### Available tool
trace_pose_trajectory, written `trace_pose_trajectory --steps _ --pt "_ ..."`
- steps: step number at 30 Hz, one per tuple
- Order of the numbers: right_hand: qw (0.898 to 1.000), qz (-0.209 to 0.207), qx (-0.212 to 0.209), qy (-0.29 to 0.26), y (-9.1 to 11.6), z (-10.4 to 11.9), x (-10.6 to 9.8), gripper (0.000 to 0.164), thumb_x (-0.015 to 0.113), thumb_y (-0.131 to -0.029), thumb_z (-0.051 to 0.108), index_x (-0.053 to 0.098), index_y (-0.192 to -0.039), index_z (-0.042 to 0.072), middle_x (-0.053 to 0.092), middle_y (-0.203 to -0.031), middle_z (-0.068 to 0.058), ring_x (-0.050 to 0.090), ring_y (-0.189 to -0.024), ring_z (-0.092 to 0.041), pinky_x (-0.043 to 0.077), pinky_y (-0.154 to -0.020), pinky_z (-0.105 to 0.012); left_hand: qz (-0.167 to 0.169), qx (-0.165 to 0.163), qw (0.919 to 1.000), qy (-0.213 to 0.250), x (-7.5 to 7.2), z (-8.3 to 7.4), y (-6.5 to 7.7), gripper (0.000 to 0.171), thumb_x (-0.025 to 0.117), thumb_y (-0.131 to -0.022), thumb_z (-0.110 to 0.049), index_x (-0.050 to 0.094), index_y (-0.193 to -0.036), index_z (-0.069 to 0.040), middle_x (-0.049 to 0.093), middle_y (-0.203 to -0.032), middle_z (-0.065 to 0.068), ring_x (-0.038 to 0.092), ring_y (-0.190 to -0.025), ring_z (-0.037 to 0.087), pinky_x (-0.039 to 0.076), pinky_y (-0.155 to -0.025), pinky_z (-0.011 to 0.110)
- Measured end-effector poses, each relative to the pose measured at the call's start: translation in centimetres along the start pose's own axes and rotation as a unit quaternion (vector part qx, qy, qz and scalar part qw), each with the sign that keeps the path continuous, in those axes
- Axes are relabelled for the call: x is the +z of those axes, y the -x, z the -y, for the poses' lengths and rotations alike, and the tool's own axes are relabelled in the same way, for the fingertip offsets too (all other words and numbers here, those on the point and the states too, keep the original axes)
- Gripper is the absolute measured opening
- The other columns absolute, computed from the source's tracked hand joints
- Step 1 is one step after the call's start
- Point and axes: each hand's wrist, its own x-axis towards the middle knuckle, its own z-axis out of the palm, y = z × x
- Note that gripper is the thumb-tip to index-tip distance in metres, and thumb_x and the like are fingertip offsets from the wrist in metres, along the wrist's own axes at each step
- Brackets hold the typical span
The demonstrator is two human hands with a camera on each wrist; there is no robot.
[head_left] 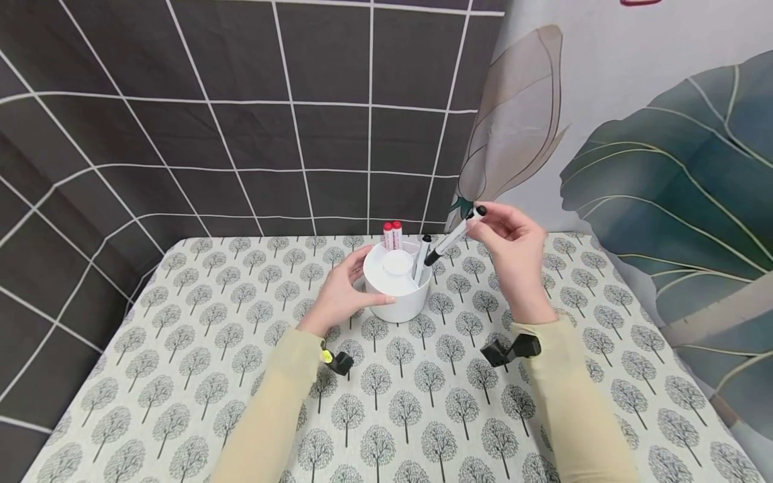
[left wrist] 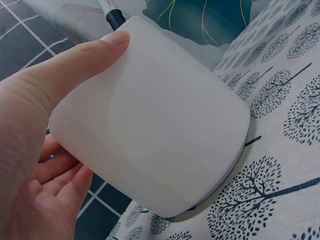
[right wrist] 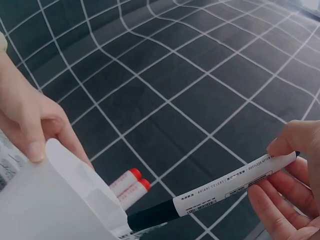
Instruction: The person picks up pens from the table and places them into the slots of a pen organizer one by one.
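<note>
A white pen holder (head_left: 395, 310) with a small round cup in its top stands on the tree-print cloth. My left hand (head_left: 343, 292) grips it from the left side, the thumb (left wrist: 92, 57) over its front wall and the other fingers around the back. Two red-capped markers (head_left: 392, 236) and a black-capped marker (head_left: 421, 261) stand in it. With thumb and fingers, my right hand (head_left: 513, 251) pinches another black-and-white marker (right wrist: 225, 180) near its upper end. That marker tilts, its black capped end down at the right rim of the holder.
The tree-print tablecloth (head_left: 199, 382) covers the table. Behind it hangs a dark cloth with white grid lines (head_left: 326, 134), and at the right a pale curtain with large leaves (head_left: 682, 174). Each wrist carries a small black camera (head_left: 512, 349).
</note>
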Motion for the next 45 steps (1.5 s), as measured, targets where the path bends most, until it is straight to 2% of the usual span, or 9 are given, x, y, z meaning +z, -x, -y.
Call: trace_pose_trajectory --steps 5,11,18,24,30,35,39,45 --pt "1.000 0.003 0.010 0.020 0.4 -0.4 0.3 0.026 0.078 -0.085 -0.004 0.076 -0.110 0.001 0.073 -0.087 -0.006 0.068 -0.075 -0.015 0.058 -0.074 -0.023 0.001 -0.001 1.0000 -0.001 0.0 0.1 0.0 0.105 0.099 -0.065 -0.023 0.043 -0.154 -0.016 0.049 -0.151 -0.004 0.046 -0.138 0.017 0.037 -0.114 0.031" --pt "0.999 0.013 0.021 0.041 0.9 -1.1 0.8 0.028 0.078 -0.085 -0.003 0.076 -0.112 0.003 0.074 -0.093 -0.005 0.068 -0.078 -0.014 0.058 -0.076 -0.022 0.001 -0.008 1.0000 -0.002 0.0 0.2 0.0 0.105 0.099 -0.066 -0.023 0.043 -0.154 -0.016 0.048 -0.152 -0.003 0.045 -0.139 0.017 0.037 -0.115 0.031" --pt "0.996 0.031 0.043 0.072 1.3 -2.6 1.6 0.031 0.078 -0.086 0.000 0.074 -0.116 0.000 0.073 -0.092 -0.001 0.069 -0.081 -0.012 0.056 -0.070 -0.019 0.000 -0.007 1.0000 -0.003 0.0 0.2 -0.1 0.105 0.099 -0.066 -0.023 0.043 -0.154 -0.015 0.049 -0.151 -0.002 0.045 -0.138 0.017 0.037 -0.115 0.031" --pt "0.993 0.049 0.067 0.082 1.7 -4.1 1.9 0.030 0.077 -0.084 -0.003 0.071 -0.114 -0.005 0.071 -0.091 -0.003 0.068 -0.080 -0.013 0.059 -0.075 -0.021 0.002 0.000 1.0000 0.002 0.0 0.2 0.0 0.105 0.099 -0.066 -0.022 0.042 -0.154 -0.010 0.049 -0.151 -0.002 0.045 -0.139 0.018 0.036 -0.115 0.031" --pt "0.989 0.066 0.076 0.112 2.1 -5.2 1.9 0.029 0.080 -0.084 0.000 0.070 -0.110 -0.007 0.069 -0.092 -0.006 0.066 -0.080 -0.014 0.057 -0.072 -0.018 0.001 -0.004 1.0000 0.003 0.0 0.1 0.0 0.104 0.099 -0.067 -0.023 0.043 -0.154 -0.013 0.049 -0.151 -0.003 0.045 -0.139 0.017 0.036 -0.115 0.031" --pt "0.981 0.084 0.087 0.152 2.6 -5.9 2.0 0.029 0.083 -0.082 0.003 0.068 -0.105 -0.004 0.068 -0.095 -0.011 0.064 -0.083 -0.018 0.056 -0.075 -0.020 0.000 -0.008 1.0000 -0.002 0.0 0.2 0.0 0.103 0.099 -0.066 -0.024 0.044 -0.153 -0.016 0.049 -0.151 -0.004 0.045 -0.139 0.018 0.036 -0.115 0.031" --pt "0.980 0.077 0.097 0.158 3.0 -6.0 2.0 0.030 0.083 -0.083 0.008 0.066 -0.106 -0.003 0.068 -0.098 -0.013 0.064 -0.086 -0.021 0.056 -0.077 -0.021 0.000 -0.007 1.0000 -0.002 0.0 0.2 -0.1 0.103 0.099 -0.066 -0.024 0.045 -0.153 -0.017 0.049 -0.151 -0.003 0.045 -0.139 0.018 0.036 -0.115 0.032" --pt "0.984 0.064 0.103 0.130 3.0 -5.9 1.5 0.027 0.076 -0.090 0.012 0.066 -0.110 -0.003 0.069 -0.101 -0.013 0.067 -0.085 -0.024 0.059 -0.075 -0.026 -0.004 -0.007 1.0000 -0.002 0.1 0.3 -0.1 0.104 0.099 -0.065 -0.024 0.044 -0.153 -0.015 0.049 -0.151 -0.004 0.045 -0.139 0.017 0.036 -0.115 0.030"
